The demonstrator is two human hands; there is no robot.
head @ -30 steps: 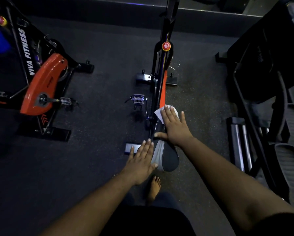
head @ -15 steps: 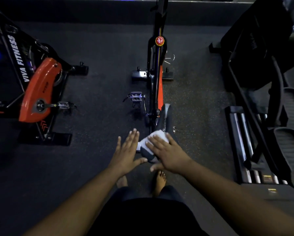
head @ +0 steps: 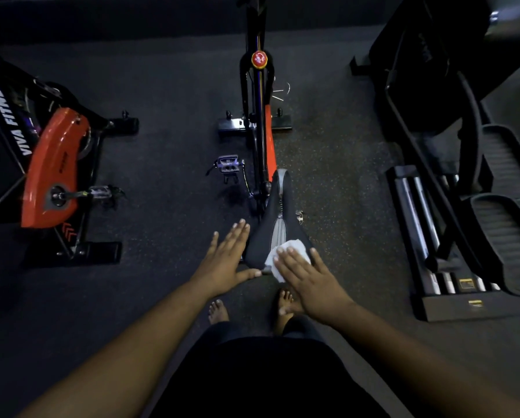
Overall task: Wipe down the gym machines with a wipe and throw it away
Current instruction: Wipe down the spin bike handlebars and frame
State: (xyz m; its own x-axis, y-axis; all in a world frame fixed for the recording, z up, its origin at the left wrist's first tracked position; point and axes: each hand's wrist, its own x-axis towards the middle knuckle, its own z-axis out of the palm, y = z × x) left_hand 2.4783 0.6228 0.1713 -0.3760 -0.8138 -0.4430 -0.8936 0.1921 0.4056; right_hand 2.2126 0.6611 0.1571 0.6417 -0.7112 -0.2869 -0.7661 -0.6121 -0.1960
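I stand behind a black and orange exercise bike (head: 258,122) whose black saddle (head: 275,212) points away from me. A white wipe (head: 285,251) lies on the saddle's wide rear end, and my right hand (head: 310,282) presses it flat with straight fingers. My left hand (head: 227,263) rests with straight fingers along the saddle's left side, its thumb touching the rear edge. Part of the wipe is hidden under my right hand.
A second orange bike (head: 50,167) marked VIVA FITNESS stands at the left. An elliptical machine (head: 463,206) with black footplates fills the right. The bike's left pedal (head: 228,165) sticks out over the dark rubber floor (head: 162,86). My bare feet (head: 219,310) are below the saddle.
My right hand dragged the wipe from the saddle's nose back to its wide rear end, then across to the right half. My left hand stayed by the saddle's left side.
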